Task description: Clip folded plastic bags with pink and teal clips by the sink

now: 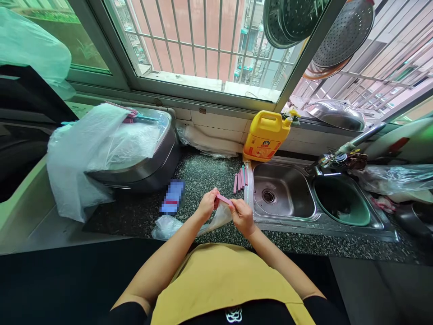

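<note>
Over the speckled counter (206, 171), both hands hold a pink bag sealing clip (223, 199) at the mouth of a clear plastic bag (219, 215). My left hand (206, 206) pinches the clip's left end. The right end is between the thumb and fingers of my right hand (242, 216). The bag hangs below the clip and trails left along the counter's front edge. Several slim pink and teal clips (240, 179) lie side by side just beyond my right hand, against the sink's edge. How far the clip is on the bag cannot be made out.
To the right are a steel sink (284, 189) and a green basin (341, 201) beneath the faucet (333, 160). A yellow jug (265, 135) stands behind. At left, a plastic-covered dark appliance (145, 169) sits near a blurred blue packet (172, 197).
</note>
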`<move>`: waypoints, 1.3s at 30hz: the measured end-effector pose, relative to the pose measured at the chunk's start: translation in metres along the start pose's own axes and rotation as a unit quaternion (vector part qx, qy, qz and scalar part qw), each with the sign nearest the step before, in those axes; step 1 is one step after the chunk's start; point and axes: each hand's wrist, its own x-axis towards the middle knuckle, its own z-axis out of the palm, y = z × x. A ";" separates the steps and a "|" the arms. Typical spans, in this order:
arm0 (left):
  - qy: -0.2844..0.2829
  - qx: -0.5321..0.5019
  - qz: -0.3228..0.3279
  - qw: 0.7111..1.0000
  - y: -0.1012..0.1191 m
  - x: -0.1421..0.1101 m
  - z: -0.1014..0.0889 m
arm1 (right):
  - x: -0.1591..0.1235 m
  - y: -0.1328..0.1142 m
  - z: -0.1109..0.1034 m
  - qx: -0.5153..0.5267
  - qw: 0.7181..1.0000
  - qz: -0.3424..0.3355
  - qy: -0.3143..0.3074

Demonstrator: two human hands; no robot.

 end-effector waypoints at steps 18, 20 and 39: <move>-0.108 0.092 0.061 0.988 0.010 0.003 -0.006 | 0.008 0.009 -0.005 0.031 0.999 0.013 0.001; -0.117 0.077 0.049 0.989 0.012 0.003 -0.006 | 0.007 0.009 -0.004 0.045 0.999 0.024 -0.003; -0.078 0.125 0.078 0.986 0.019 0.025 -0.013 | 0.004 0.024 0.010 0.035 0.994 0.009 0.106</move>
